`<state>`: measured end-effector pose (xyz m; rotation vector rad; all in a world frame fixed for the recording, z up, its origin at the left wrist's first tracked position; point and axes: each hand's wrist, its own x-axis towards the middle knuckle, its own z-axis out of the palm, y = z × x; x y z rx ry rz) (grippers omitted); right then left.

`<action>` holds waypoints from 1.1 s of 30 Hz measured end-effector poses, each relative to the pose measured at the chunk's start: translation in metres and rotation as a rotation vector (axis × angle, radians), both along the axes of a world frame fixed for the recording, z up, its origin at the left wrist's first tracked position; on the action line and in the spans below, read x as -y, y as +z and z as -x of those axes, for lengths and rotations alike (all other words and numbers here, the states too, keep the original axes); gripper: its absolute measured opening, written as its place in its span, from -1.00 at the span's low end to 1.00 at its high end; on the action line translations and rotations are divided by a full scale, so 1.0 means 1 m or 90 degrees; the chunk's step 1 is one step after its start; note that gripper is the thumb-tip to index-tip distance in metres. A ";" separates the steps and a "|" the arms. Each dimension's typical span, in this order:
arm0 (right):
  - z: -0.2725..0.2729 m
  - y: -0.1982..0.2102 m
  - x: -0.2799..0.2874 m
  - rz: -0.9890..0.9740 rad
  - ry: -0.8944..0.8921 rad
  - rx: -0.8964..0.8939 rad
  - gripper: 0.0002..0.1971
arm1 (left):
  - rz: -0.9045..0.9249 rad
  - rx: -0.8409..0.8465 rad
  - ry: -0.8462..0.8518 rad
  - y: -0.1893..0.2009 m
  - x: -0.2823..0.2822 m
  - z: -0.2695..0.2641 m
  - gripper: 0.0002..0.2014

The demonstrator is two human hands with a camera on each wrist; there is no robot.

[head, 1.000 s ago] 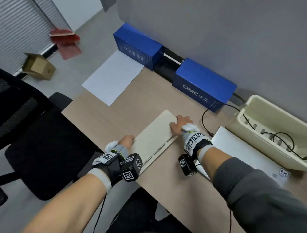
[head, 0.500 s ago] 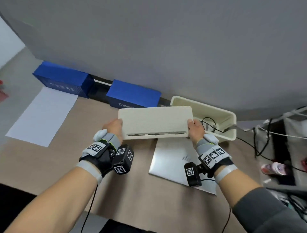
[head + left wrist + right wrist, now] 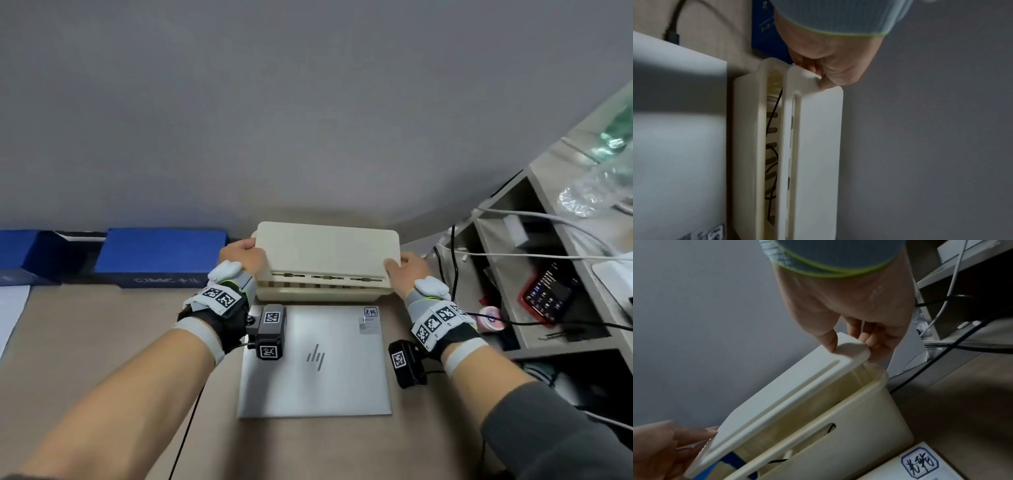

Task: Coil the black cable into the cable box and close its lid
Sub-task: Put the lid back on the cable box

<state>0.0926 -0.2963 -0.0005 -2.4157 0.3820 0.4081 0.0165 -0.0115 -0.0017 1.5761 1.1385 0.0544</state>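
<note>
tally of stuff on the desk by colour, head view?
Cream: 2, cable box and lid
Blue: 2, blue boxes
Silver: 1, laptop
White: 1, paper sheet
Total: 6

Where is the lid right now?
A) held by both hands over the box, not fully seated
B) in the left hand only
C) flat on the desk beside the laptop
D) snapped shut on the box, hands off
A: the left hand and right hand each grip an end of the lid, and a gap still shows between it and the box.
</note>
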 end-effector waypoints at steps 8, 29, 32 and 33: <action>-0.012 -0.010 -0.008 0.040 0.044 0.014 -0.60 | -0.136 -0.093 -0.086 -0.005 0.000 -0.008 -0.58; -0.021 -0.032 -0.006 0.038 -0.025 -0.028 -0.49 | -0.174 -0.107 -0.091 -0.036 -0.011 0.001 -0.70; -0.023 -0.033 -0.002 0.001 -0.019 -0.094 -0.53 | -0.149 -0.093 -0.087 -0.041 -0.011 0.003 -0.70; -0.024 -0.034 -0.001 -0.002 -0.021 -0.096 -0.55 | -0.144 -0.088 -0.084 -0.042 -0.011 0.003 -0.70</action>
